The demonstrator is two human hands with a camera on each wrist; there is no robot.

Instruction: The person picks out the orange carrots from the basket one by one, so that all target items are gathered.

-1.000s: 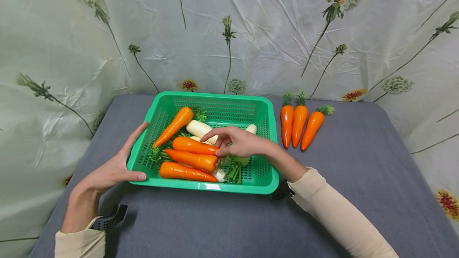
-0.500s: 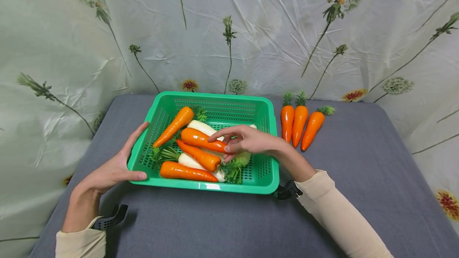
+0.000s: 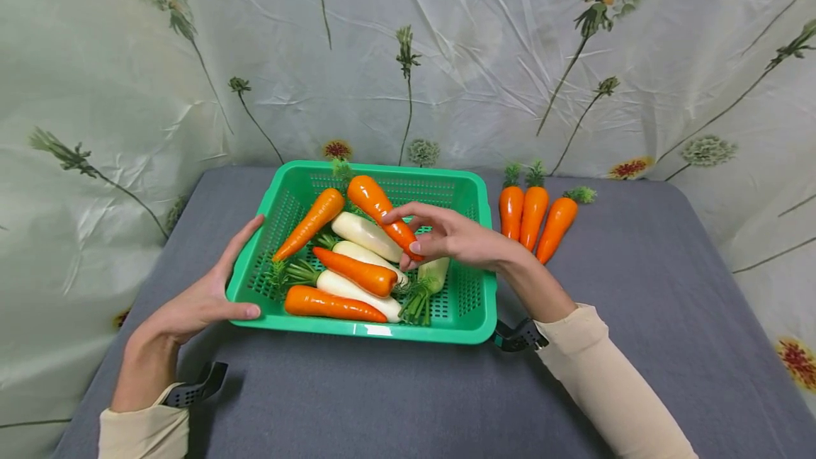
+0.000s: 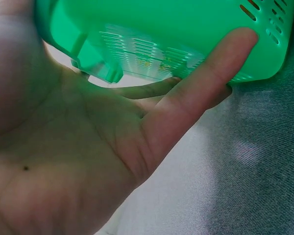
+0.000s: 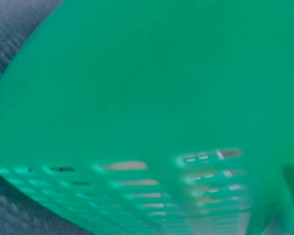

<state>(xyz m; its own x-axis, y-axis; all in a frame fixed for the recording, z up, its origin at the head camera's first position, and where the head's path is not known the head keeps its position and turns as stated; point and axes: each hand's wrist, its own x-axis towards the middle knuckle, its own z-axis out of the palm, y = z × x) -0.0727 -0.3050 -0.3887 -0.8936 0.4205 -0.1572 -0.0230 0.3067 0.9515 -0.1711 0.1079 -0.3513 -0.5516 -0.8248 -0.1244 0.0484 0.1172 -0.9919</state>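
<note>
Carrot [image 3: 376,200] and right hand [image 3: 455,234] meet near the thin end: thumb and fingertips pinch it there, and most of its length reaches away from the grip, forward and to the left. It is inside the outline of the green basket [image 3: 421,333], above white radishes [image 3: 366,232]; whether it touches them cannot be told. Its long axis runs on a slant, thick end far and left, tip near and right, with the leafy top [image 3: 341,171] overlapping the far rim in the head view. The left hand [image 3: 207,296] is well apart from it, spread along the basket's left side, thumb at the near left corner. Just left of the thick end, a second carrot [image 3: 309,225] slants the opposite way, its tip near and left. Outside the basket, to the right on the grey cloth [image 3: 382,402], three carrots [image 3: 534,222] lie with leaves far and tips near, on the other side of the right hand's grip. The right wrist view shows no fingers, mostly green wall.
</note>
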